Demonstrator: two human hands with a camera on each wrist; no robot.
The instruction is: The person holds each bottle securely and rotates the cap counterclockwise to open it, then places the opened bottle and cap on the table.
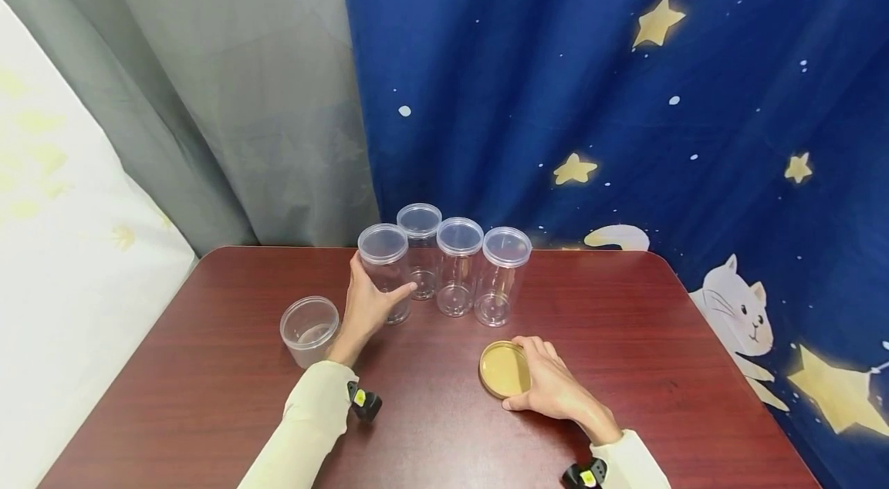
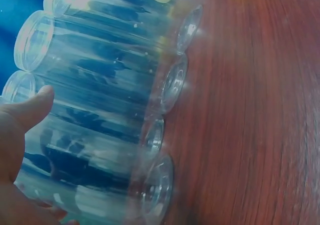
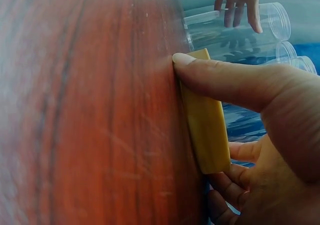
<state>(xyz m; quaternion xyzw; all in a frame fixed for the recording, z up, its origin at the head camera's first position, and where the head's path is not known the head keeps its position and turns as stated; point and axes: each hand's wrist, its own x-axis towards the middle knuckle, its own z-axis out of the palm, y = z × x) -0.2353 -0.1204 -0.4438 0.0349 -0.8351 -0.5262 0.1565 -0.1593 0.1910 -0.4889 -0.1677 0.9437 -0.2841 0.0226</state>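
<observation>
My left hand (image 1: 368,305) grips a tall clear plastic jar (image 1: 384,244), the leftmost of a cluster, with thumb and fingers around its side. In the left wrist view the thumb (image 2: 37,107) lies across this jar, which stands upright on its base. More tall clear jars, one behind (image 1: 420,220) and two to the right (image 1: 459,238), (image 1: 505,250), stand close beside it. My right hand (image 1: 552,385) holds a round gold lid (image 1: 503,370) by its rim, thumb at the near side and fingers at the far side. The right wrist view shows the lid (image 3: 206,122) edge-on, at the tabletop.
A short, wide clear jar (image 1: 307,328) stands left of my left forearm, its mouth facing up. Everything stands on a reddish-brown wooden table (image 1: 430,427). Behind the table hang a grey curtain (image 1: 278,88) and a blue one with stars (image 1: 500,88).
</observation>
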